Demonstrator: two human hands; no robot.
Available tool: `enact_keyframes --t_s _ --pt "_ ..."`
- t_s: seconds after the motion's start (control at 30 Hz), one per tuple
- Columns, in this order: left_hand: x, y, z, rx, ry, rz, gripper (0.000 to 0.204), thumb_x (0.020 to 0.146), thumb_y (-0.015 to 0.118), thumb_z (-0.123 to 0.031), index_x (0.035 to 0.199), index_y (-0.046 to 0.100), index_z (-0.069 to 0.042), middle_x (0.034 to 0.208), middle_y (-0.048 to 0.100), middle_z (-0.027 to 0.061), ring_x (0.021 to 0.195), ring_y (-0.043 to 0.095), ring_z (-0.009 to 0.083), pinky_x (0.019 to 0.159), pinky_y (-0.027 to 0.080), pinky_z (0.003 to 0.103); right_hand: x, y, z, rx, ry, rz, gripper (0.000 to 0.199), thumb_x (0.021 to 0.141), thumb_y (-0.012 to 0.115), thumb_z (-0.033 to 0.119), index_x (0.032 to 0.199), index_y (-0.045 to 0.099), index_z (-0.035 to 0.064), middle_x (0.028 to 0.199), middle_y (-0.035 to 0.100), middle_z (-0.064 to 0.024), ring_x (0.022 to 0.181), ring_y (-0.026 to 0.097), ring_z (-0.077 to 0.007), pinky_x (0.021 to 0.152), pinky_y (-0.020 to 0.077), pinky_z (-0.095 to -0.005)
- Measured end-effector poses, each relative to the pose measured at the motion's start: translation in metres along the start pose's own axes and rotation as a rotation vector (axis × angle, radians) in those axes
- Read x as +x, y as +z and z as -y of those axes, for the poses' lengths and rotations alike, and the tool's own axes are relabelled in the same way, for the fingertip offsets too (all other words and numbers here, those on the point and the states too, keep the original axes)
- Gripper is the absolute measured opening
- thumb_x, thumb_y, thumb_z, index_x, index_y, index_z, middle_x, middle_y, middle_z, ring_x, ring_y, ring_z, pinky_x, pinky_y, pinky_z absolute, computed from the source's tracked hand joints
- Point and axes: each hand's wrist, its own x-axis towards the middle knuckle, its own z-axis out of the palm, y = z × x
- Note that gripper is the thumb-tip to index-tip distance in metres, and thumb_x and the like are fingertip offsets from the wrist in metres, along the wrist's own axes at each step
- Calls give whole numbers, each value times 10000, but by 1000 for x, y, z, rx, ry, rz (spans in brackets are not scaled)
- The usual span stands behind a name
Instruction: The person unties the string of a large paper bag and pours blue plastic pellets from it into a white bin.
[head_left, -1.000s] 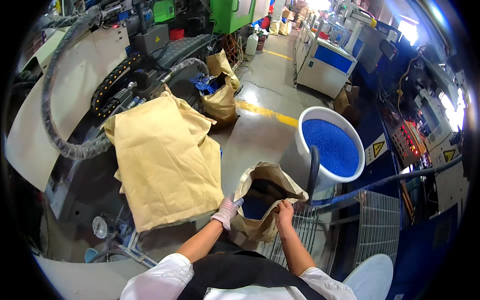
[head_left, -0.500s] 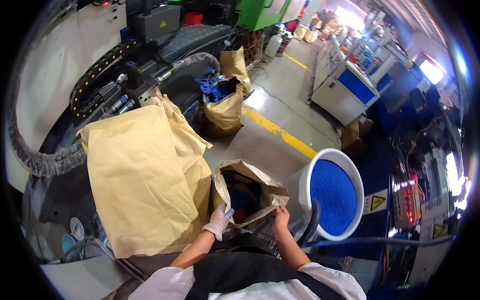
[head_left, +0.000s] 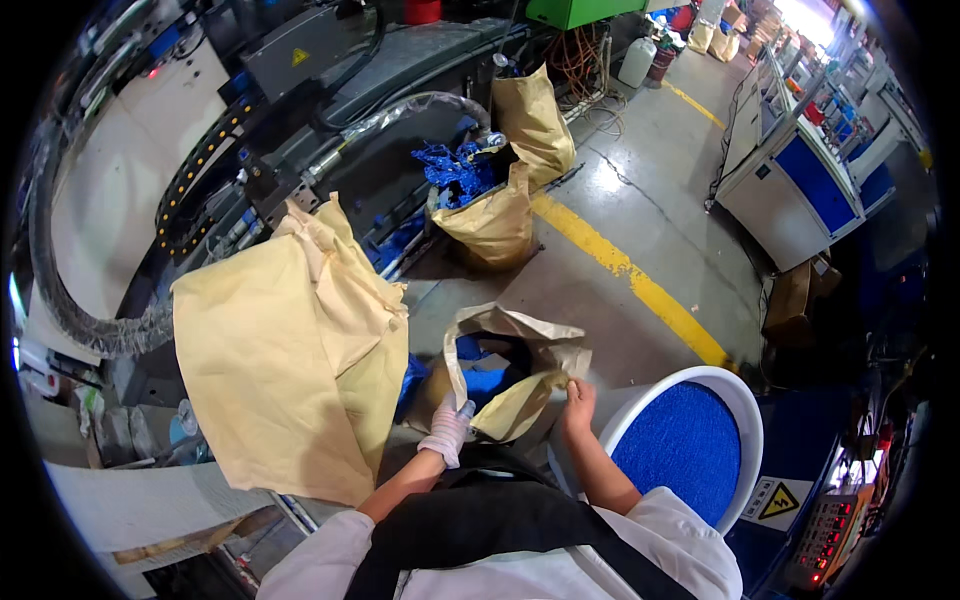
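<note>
Between my hands stands a brown paper sack point(head_left: 520, 405), its mouth held wide. Blue material point(head_left: 485, 380) shows inside it, partly in shadow. My left hand point(head_left: 446, 430), in a pale glove, is closed on the near left part of the rim. With bare fingers my right hand point(head_left: 578, 405) pinches the rim on the right side. A white tub point(head_left: 752, 440) full of blue pellets point(head_left: 685, 450) is close by my right forearm. To the left of the sack is a large tan paper sack point(head_left: 270, 370), its folded top crumpled.
Farther off, a paper sack point(head_left: 495, 235) holds blue scraps point(head_left: 455, 175), with another tan sack point(head_left: 535, 120) behind it. A yellow floor line point(head_left: 630, 275) runs past. Machinery with a thick hose point(head_left: 60, 290) lines the left; a white cabinet point(head_left: 790, 190) and cardboard box point(head_left: 795, 305) are right.
The view has shifted, and the tub now appears lower and farther right. The held sack's mouth has changed shape, with more blue visible inside. Both hands keep hold of the rim.
</note>
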Motion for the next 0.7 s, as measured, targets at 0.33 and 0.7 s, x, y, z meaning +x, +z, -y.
enact_keyframes --t_s 0.33,0.7 --pt "63 101 -106 381 -29 185 461 827 568 -347 1116 491 4 969 577 293 926 550 437 765 442 457 55 -25 67 1180 1348 713 1100 731 472 726 1403 -175 144 1402 154 -303 1117 444 -505 861 447 -569" --pt "186 158 -195 571 578 660 217 851 473 -268 948 477 -73 706 602 210 645 579 404 559 428 497 203 3 87 1317 1251 668 653 876 495 475 1250 385 -49 1226 486 -239 1104 503 -375 920 424 -519"
